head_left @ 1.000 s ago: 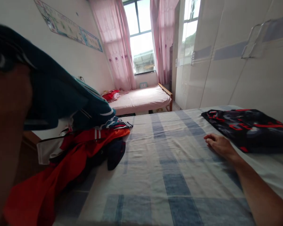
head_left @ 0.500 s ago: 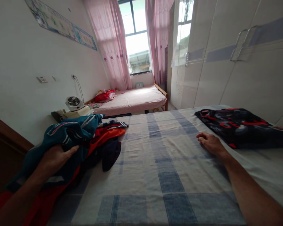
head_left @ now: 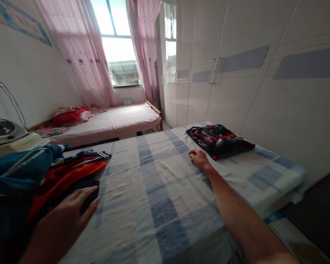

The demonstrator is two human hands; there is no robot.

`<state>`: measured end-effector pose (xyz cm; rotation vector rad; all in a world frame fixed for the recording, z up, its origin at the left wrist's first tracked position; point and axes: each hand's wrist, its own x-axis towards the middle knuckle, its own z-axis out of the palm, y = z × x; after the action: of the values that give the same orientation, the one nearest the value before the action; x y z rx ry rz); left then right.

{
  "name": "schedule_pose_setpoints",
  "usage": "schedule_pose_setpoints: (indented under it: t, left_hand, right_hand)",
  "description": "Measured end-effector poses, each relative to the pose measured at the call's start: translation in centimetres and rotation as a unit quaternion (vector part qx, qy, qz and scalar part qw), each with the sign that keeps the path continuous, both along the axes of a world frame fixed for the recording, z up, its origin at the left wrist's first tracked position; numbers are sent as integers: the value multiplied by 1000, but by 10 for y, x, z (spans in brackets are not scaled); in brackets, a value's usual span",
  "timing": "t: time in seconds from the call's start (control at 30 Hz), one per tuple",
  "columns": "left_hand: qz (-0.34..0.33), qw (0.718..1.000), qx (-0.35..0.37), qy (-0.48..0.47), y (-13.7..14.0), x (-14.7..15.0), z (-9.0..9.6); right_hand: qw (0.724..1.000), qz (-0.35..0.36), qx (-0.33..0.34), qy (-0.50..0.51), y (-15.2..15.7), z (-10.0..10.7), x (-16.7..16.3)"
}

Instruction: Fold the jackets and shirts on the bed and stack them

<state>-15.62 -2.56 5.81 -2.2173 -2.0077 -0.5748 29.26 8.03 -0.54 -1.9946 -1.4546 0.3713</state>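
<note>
**Two bare hands over a striped sheet, between heaped clothes and a folded garment**

Taking the view as a clock face, the left hand [head_left: 68, 216] is at eight o'clock, palm down, its fingers stretched forward side by side and the thumb held wide of them. It grips nothing visible; whether it touches the dark navy garment [head_left: 95, 187] just beyond its fingertips, I cannot tell. Next to that lies an orange-red garment [head_left: 79, 170], and a teal garment [head_left: 19, 168] is heaped near nine.

The right hand [head_left: 198, 158] is at four o'clock, low over the striped sheet [head_left: 126, 187], its forearm slanting in from between four and five. Its fingers curl in loosely; whether anything is tucked under them, I cannot tell. Just beyond it, at three, a black-and-red garment [head_left: 221, 142] lies folded flat. A pale wardrobe [head_left: 242, 88] stands at two.
</note>
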Motion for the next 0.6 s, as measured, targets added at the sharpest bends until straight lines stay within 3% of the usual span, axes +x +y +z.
schedule_pose_setpoints:
  t: [0.1,0.2,0.3,0.4,0.6]
  left_hand:
    - [-89,994,-53,22,19,49,-20]
    - [-156,987,-47,17,32,75,-40]
    - [-169,986,-7,4,41,81,-59]
    - [-174,984,33,-14,47,76,-75]
    - [-170,984,51,-28,49,72,-84]
  right_hand:
    - [999,-37,11,-14,7,12,16]
    - [992,-104,22,-65,12,33,50]
    - [973,-193,1,-122,10,45,92]
    - [949,-266,-48,-162,3,43,127]
    - [932,-271,-112,-215,7,30,166]
